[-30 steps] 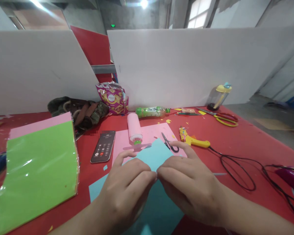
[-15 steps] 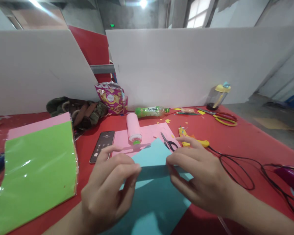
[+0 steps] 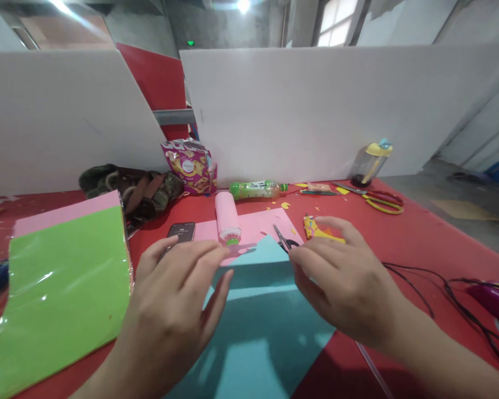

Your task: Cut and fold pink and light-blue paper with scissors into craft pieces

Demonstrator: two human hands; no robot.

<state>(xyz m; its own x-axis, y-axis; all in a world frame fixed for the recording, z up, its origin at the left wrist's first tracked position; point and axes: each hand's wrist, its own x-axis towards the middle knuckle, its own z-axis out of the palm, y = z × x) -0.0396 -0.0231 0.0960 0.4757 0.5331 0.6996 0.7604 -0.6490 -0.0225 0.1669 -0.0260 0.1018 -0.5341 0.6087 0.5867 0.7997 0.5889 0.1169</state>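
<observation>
A large sheet of light blue paper (image 3: 258, 321) lies on the red table in front of me, its far part folded up into a raised crease. At the crease's left end is my left hand (image 3: 174, 305), its thumb spread from its fingers around the edge. My right hand (image 3: 341, 277) pinches the right end of the crease between thumb and fingertips. Just beyond the fold, black-handled scissors (image 3: 286, 239) rest on pink paper (image 3: 270, 221). A bottle wrapped in pink paper (image 3: 227, 215) lies there too, its green cap towards me.
Green paper in a clear sleeve (image 3: 66, 288) lies left, near a phone (image 3: 183, 231). Behind are a camouflage bag (image 3: 149, 194), a purple snack bag (image 3: 189, 166) and a green bottle (image 3: 255, 189). Rightward: a yellow glue gun (image 3: 311, 227), red-yellow scissors (image 3: 385, 202), cup (image 3: 372, 163) and cables (image 3: 424, 271).
The crease has come up and slightly away from me. My left thumb and fingers have parted from their pinch, and my right hand has moved a little right and up.
</observation>
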